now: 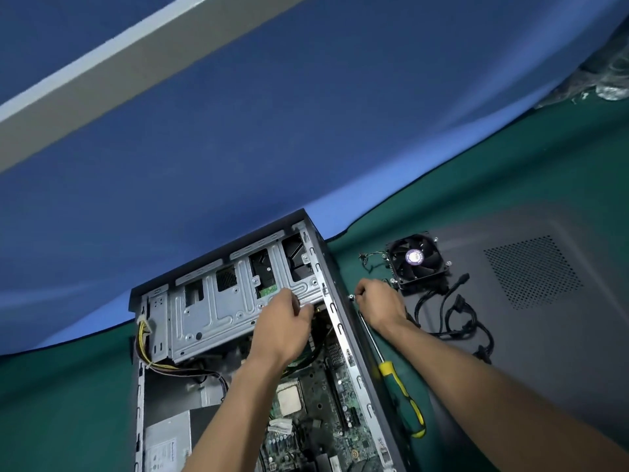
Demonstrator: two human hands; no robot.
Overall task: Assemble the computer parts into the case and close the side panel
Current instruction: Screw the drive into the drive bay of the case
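Observation:
The open computer case (320, 240) lies on its side on the green mat, its motherboard (313, 413) and bare CPU (288, 399) exposed. My left hand (284, 321) reaches inside, fingers curled at the lower edge of the silver drive cage (218, 311); what it holds is hidden. My right hand (377, 301) rests on the mat just right of the case, fingertips pinching a small screw (351, 297). The CPU cooler fan (417, 258) sits beyond it. The grey side panel (531, 301) lies flat at the right.
A green-and-yellow screwdriver (401, 393) lies on the mat along the case's right wall. Black cables (456, 315) spill over the side panel near the fan. The power supply (166, 444) sits at the case's lower left with yellow wires (143, 338). A blue wall stands behind.

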